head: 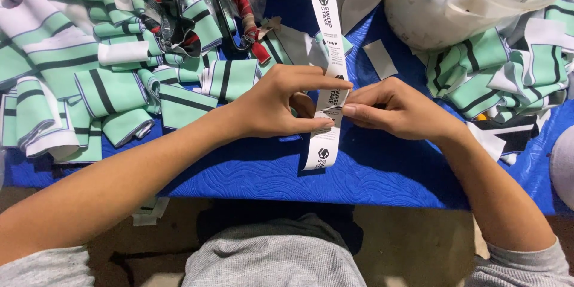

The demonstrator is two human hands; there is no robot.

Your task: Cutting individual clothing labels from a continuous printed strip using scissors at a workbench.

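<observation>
Scissors (209, 6) lie among green striped cuffs (107, 89) beyond left hand (278, 104) and right hand (394, 110), both pinching a white label strip (326, 36).

The label strip (327, 54) is white with black print. Left and right of it lie fabric pieces (113, 92) in mint green with black and white stripes. Under it the counter (371, 173) cover is bright blue, quilted with wavy lines.

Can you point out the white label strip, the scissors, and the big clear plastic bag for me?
white label strip (323, 146): head view, on its lower end below the fingers.
scissors (222, 15): head view, on a dark handle loop.
clear plastic bag (445, 9): head view, on its bulging front.
</observation>
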